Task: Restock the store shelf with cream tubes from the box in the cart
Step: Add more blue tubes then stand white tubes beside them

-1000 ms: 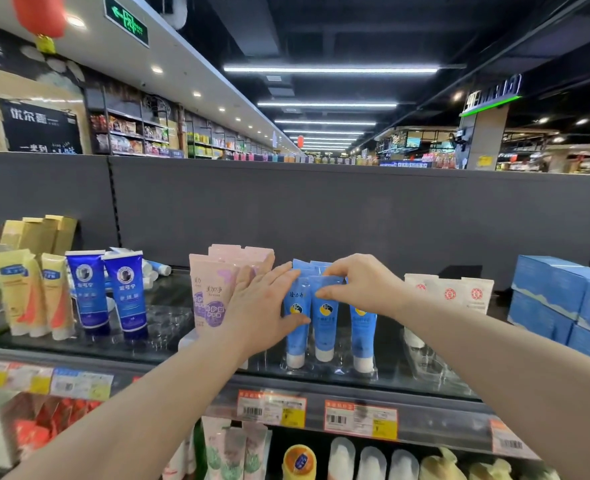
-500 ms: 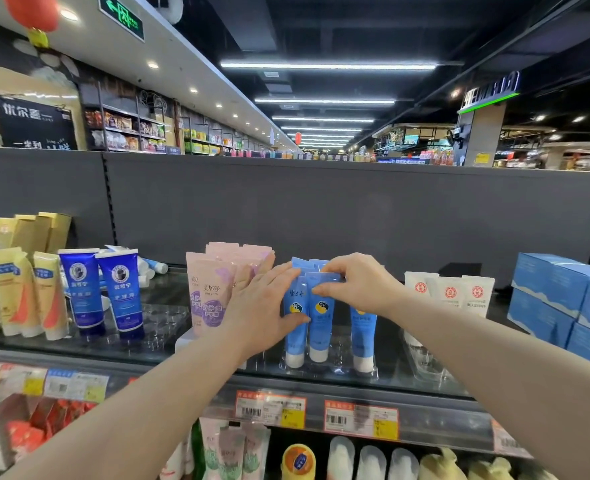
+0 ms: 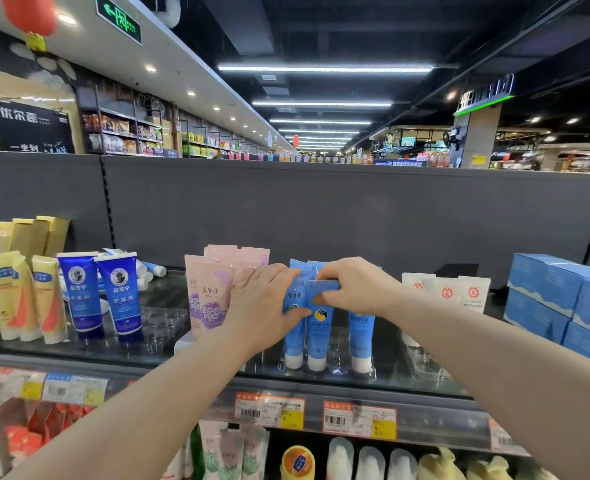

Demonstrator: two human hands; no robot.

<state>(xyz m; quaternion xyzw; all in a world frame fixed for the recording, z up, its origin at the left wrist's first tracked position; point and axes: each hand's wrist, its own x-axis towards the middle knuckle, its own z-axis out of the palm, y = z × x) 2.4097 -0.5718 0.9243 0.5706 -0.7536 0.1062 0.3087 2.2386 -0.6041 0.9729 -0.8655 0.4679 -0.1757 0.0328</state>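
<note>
Several light blue cream tubes [image 3: 316, 336] stand cap-down in a clear holder on the top shelf [image 3: 321, 386]. My right hand [image 3: 352, 284] pinches the flat top end of the front middle tube. My left hand [image 3: 264, 306] rests with straight fingers against the left side of the blue tubes, its thumb on the left front tube. Another blue tube [image 3: 361, 337] stands to the right of them, apart from my hands. The cart and the box are out of view.
Pink tubes [image 3: 208, 296] stand just left of my left hand, dark blue tubes [image 3: 101, 296] and yellow tubes [image 3: 20, 296] further left. White tubes [image 3: 460, 294] and blue boxes [image 3: 570, 299] stand on the right. A grey back panel [image 3: 321, 216] closes the shelf.
Both hands have stayed on the blue tubes; my left hand's fingers have shifted slightly, and the view has barely moved.
</note>
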